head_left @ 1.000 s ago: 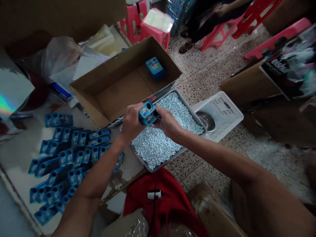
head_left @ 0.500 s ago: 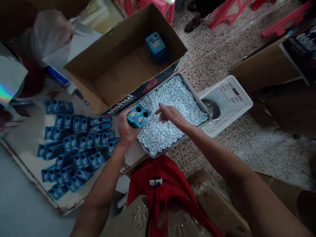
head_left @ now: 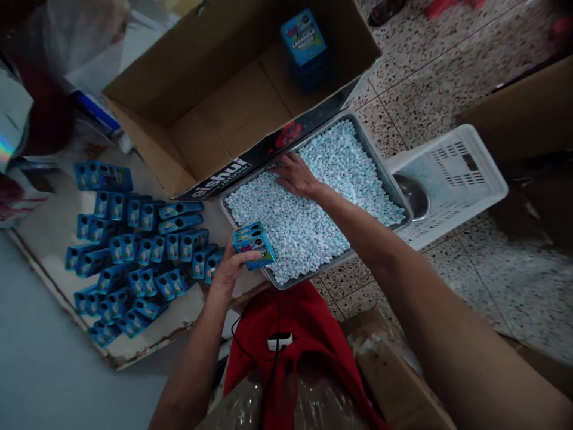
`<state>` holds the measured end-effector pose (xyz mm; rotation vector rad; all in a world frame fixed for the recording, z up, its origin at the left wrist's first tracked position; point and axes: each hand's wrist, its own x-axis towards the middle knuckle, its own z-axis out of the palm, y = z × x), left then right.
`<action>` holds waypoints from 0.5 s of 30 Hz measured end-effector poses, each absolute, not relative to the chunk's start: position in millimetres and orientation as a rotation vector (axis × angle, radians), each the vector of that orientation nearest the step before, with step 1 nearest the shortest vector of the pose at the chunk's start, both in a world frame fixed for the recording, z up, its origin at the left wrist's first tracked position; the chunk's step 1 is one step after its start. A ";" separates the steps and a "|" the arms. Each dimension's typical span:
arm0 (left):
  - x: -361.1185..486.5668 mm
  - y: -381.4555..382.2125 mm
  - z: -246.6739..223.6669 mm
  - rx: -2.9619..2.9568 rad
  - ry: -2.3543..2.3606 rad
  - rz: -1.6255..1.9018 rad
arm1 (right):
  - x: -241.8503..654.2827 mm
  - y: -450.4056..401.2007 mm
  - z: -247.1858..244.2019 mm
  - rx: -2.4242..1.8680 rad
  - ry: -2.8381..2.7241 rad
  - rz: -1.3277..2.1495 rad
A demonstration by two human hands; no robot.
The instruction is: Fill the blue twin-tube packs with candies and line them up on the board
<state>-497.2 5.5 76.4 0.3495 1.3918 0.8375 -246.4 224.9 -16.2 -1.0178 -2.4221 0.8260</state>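
Note:
My left hand (head_left: 231,264) is closed around small blue boxes (head_left: 255,246), tilted at the near left edge of a metal tray (head_left: 286,285). Their printed side faces up, and I cannot tell their exact number. Pale blue and white pellets (head_left: 308,233), which look like small candies, fill the tray. Over the pellets near the tray's far edge is my right hand (head_left: 295,174), fingers stretched out and apart, palm down. Left of the tray, several more blue boxes (head_left: 150,248) stand in loose rows, many with dark round holes in their tops.
Behind the tray stands a large open carton (head_left: 215,125) with a stack of blue boxes (head_left: 305,42) inside at its right end. A white plastic basket (head_left: 456,185) with a metal bowl (head_left: 412,197) sits right of the tray. The worktop's chipped edge (head_left: 67,316) runs along the left.
My left hand has tipped the blue boxes from holes-up to printed side up, and lowered them slightly. My right hand has moved to the tray's far side, fingers spread. The view has shifted.

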 end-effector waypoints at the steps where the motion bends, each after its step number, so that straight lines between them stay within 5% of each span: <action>1: -493.0 2.6 73.9 0.343 1.390 0.829 | -244.7 221.8 -18.6 -1.003 -2.421 0.843; 7: -460.8 13.1 59.9 0.392 1.344 0.825 | -228.3 197.3 -16.4 -1.173 -2.240 1.114; 15: -396.4 72.2 42.3 0.469 1.170 0.879 | -226.6 178.1 -0.4 -1.547 -1.315 1.687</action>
